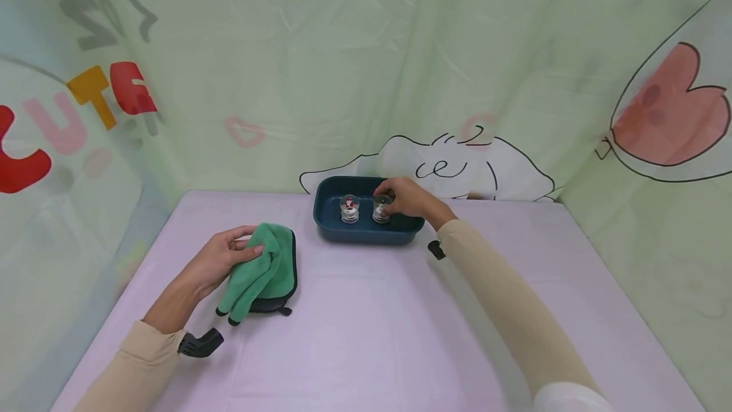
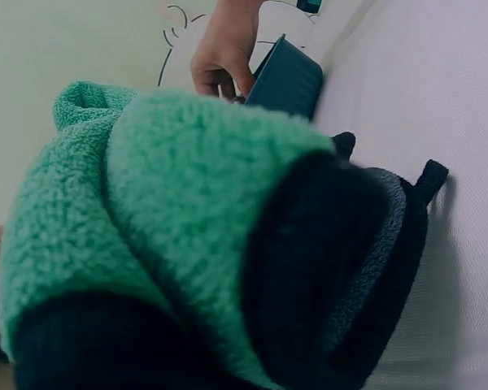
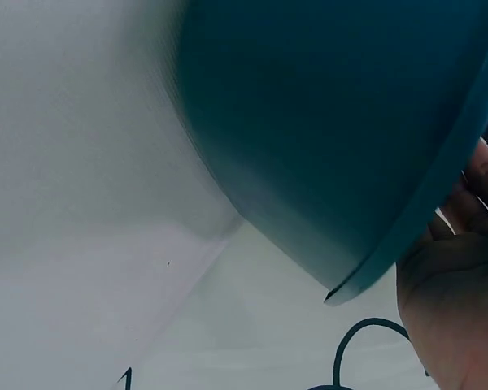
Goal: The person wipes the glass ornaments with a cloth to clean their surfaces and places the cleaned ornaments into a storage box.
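My left hand (image 1: 216, 264) grips a folded green cloth (image 1: 277, 275) with a black edge, held up at the table's left side. That cloth (image 2: 187, 179) fills much of the left wrist view. At the back of the table stands a dark blue tray (image 1: 366, 234) holding two small snow globes. The left snow globe (image 1: 349, 209) has a red-and-white figure inside. My right hand (image 1: 407, 198) reaches over the tray's right end and pinches the right snow globe (image 1: 379, 214), partly covered by the fingers. In the right wrist view the tray wall (image 3: 325, 138) hides most fingers.
A lilac cloth (image 1: 354, 336) covers the table. Pale green printed curtains (image 1: 274, 81) hang close behind the tray and along both sides. A black wrist mount (image 1: 201, 343) juts from the left sleeve, and another black piece (image 1: 436, 250) shows under the right wrist.
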Demonstrator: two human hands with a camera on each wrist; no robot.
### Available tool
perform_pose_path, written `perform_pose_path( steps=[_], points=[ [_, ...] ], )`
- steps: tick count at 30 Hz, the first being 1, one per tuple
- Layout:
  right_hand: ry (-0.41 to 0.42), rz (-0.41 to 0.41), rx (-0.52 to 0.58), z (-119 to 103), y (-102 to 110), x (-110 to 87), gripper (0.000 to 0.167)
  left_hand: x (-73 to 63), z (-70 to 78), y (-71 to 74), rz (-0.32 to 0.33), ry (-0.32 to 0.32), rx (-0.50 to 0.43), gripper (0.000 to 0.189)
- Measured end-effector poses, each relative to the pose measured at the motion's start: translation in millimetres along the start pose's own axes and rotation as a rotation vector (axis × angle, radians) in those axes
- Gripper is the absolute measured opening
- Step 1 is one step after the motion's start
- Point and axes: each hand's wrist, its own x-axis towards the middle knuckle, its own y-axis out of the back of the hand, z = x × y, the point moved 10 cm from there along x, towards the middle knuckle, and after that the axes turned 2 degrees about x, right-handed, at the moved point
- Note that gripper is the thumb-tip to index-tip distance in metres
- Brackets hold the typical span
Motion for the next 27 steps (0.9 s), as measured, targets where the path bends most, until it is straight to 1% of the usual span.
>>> perform_pose_path(
  steps=[6,10,12,14,17,20,23,25,27],
  points=[
    [-0.018,-0.01,-0.027,4.2,-2.6,2.2,0.047,1.0,-2.1,-3.2,-0.026,0.027,-0.038,0.064],
    [-0.022,-0.025,-0.051,5.1,-5.1,2.9,0.049,1.1,-1.9,-7.3,-0.052,0.018,-0.06,0.062],
    [-0.028,-0.033,-0.058,4.4,-5.6,1.8,0.051,1.2,-2.2,-9.9,-0.066,0.014,-0.059,0.063],
    [-0.036,-0.034,-0.062,2.9,-4.2,-1.5,0.053,1.7,-4.1,-12.2,-0.073,0.023,-0.048,0.063],
    [-0.033,-0.016,-0.071,-3.6,2.4,-9.2,0.054,3.1,-8.7,-12.8,-0.068,0.052,0.019,0.065],
    [-0.011,0.024,-0.086,-12.9,12.8,-18.3,0.052,2.9,-10.5,-9.8,-0.058,0.074,0.143,0.066],
    [0.016,0.06,-0.09,-21.3,22.0,-28.3,0.051,1.0,-6.9,-5.2,-0.049,0.06,0.251,0.065],
    [0.028,0.077,-0.089,-26.7,26.6,-36.4,0.051,-0.3,-3.0,-1.6,-0.04,0.047,0.283,0.063],
    [0.037,0.09,-0.087,-32.5,30.2,-45.5,0.051,-1.3,1.0,2.0,-0.032,0.034,0.291,0.059]
  ],
)
